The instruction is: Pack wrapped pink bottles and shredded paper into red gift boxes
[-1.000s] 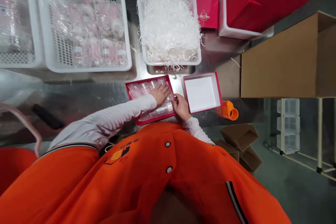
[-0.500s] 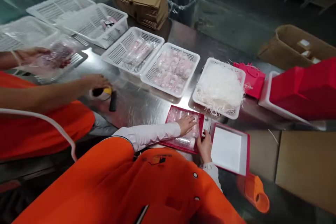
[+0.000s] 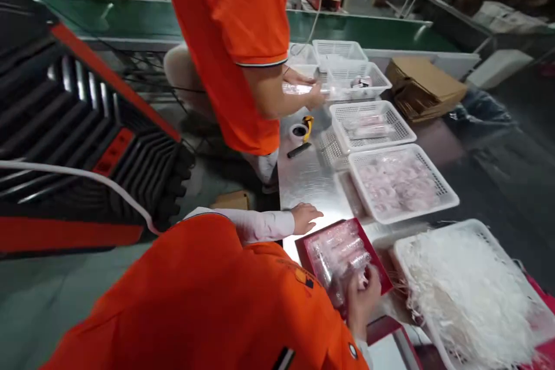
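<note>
A red box (image 3: 376,245) lies at the table's near edge, filled with pinkish items in clear bubble wrap (image 3: 342,248). My right hand (image 3: 363,299) reaches into its near right corner, fingers curled around a small whitish-pink wrapped package whose kind I cannot make out. Just beyond the box's left corner, my left hand (image 3: 306,218) is over the bare metal table, fingers apart and holding nothing. Below my right hand, part of a red lid with a white inside (image 3: 388,352) shows at the bottom edge.
A basket of white paper shreds (image 3: 472,295) stands right of the box. Beyond it are baskets of wrapped pink items (image 3: 401,182) and wrapped tubes (image 3: 368,124). Tape rolls (image 3: 299,133) and a black-handled tool (image 3: 299,150) lie ahead. A co-worker (image 3: 243,58) handles a wrapped package; flattened cardboard (image 3: 427,84) is stacked behind.
The view has swung left, bringing the co-worker's body into sight. My left hand has lifted off the wrapped items and out of the box; my right hand has moved from its side into it.
</note>
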Available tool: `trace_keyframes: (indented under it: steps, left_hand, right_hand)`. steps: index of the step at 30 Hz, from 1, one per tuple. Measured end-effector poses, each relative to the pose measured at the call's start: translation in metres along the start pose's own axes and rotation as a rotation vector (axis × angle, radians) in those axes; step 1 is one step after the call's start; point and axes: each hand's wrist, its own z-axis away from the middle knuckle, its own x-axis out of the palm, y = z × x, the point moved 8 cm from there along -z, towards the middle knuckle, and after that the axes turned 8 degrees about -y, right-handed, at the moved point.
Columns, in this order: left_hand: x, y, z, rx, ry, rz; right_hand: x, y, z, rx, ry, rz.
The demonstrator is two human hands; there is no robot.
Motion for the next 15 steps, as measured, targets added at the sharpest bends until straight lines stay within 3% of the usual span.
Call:
trace_keyframes:
  steps: [2,6,10,15]
  left_hand:
    - [0.006,-0.014,0.035,-0.097,0.036,0.038]
    - [0.028,-0.017,0.084,-0.16,0.037,0.151]
    - [0.047,-0.017,0.102,-0.222,-0.063,0.155]
    - [0.048,-0.007,0.106,-0.071,-0.014,0.12]
  right_hand:
    - [0.01,-0.012,-0.007,-0.081,-0.068,0.026]
    - [0.018,-0.031,-0.007,-0.148,-0.093,0.039]
    - [0.025,-0.051,0.012,-0.159,-0.114,0.011]
    - [0.025,-0.054,0.04,-0.111,-0.102,-0.012]
